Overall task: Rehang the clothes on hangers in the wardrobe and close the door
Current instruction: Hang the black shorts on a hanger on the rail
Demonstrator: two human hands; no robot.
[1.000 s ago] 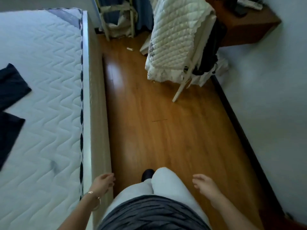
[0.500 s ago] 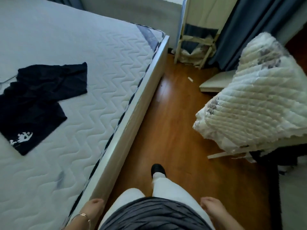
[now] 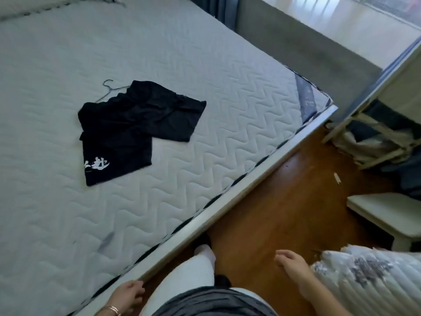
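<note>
Hands hang empty: left hand (image 3: 127,297), fingers loosely curled, at the mattress (image 3: 205,71) near edge; right hand (image 3: 293,269) open over the wooden floor (image 3: 284,201). Black garment (image 3: 134,124) lies mid-mattress, a wire hanger (image 3: 109,87) touching its far edge.

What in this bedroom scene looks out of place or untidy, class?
A black garment lies crumpled and unhung on the mattress, with a wire hanger poking out from under its far edge. A small pale scrap litters the wooden floor. Both hands are empty.
</note>
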